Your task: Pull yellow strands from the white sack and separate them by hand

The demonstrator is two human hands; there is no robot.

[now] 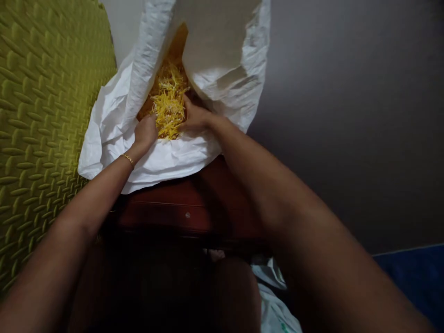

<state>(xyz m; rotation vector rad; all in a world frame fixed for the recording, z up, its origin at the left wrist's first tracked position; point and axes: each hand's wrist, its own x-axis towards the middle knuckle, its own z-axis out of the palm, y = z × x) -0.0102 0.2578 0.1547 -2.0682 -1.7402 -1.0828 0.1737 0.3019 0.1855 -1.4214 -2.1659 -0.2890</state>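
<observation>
A large white woven sack (173, 159) stands with its mouth wide, its back wall raised. Inside it shows a heap of thin yellow and whitish shreds (169, 104), whose kind I cannot make out. At the heap's left side is my left hand (146, 130), fingers curled in; what they hold, if anything, is hidden. A gold bracelet (127, 160) circles that wrist. My right hand (196, 114) reaches in from the right, thumb and fingers apart, touching the shreds' right edge. Part of its fingers is hidden in the sack.
Beneath the sack is a dark red wooden surface (166, 203) with a small round fitting on its front. A yellow textured foam mat (45, 115) stands upright at left. A grey wall (347, 115) rises at right. Another white bag (275, 300) lies below.
</observation>
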